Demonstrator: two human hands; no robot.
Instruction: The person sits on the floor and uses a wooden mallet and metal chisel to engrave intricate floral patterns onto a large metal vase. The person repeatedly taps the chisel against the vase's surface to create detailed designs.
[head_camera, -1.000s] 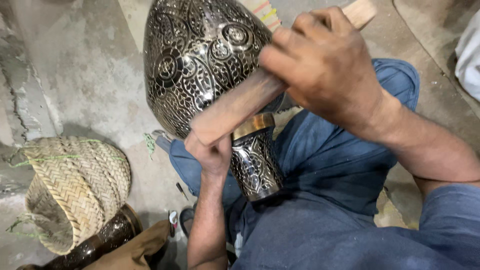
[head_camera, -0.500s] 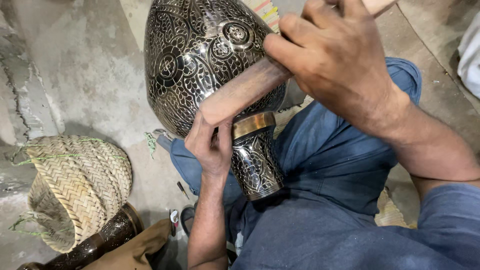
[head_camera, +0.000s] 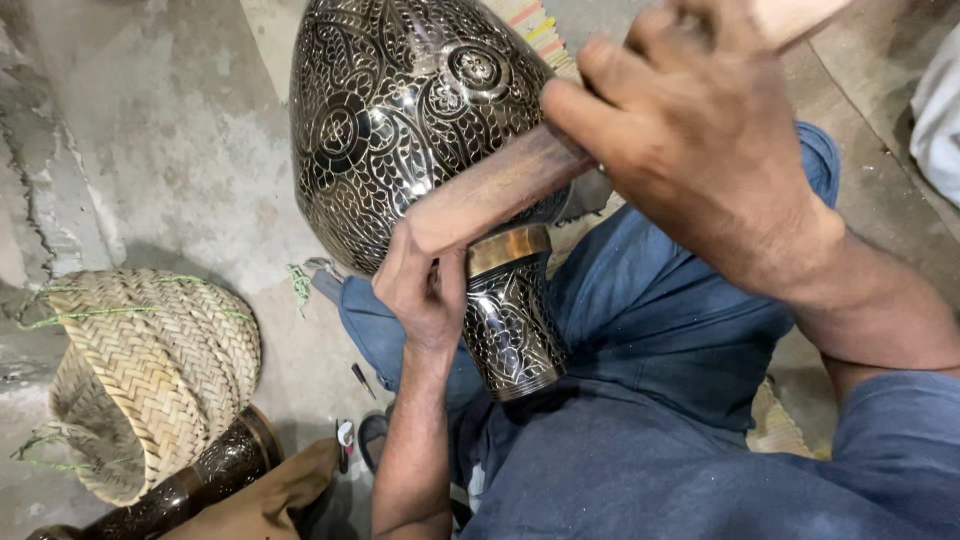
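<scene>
Gripped in right hand (head_camera: 700, 150), wooden mallet (head_camera: 500, 190) crosses engraved metal vase (head_camera: 400, 120); left hand (head_camera: 425, 290) clasps its neck; woven basket (head_camera: 150, 370) well apart.

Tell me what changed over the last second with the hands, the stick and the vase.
The right hand slid up the wooden stick toward the top edge. The left hand rose against the stick's lower end by the vase neck. Both kept their hold; the vase and the woven basket stayed put.
</scene>
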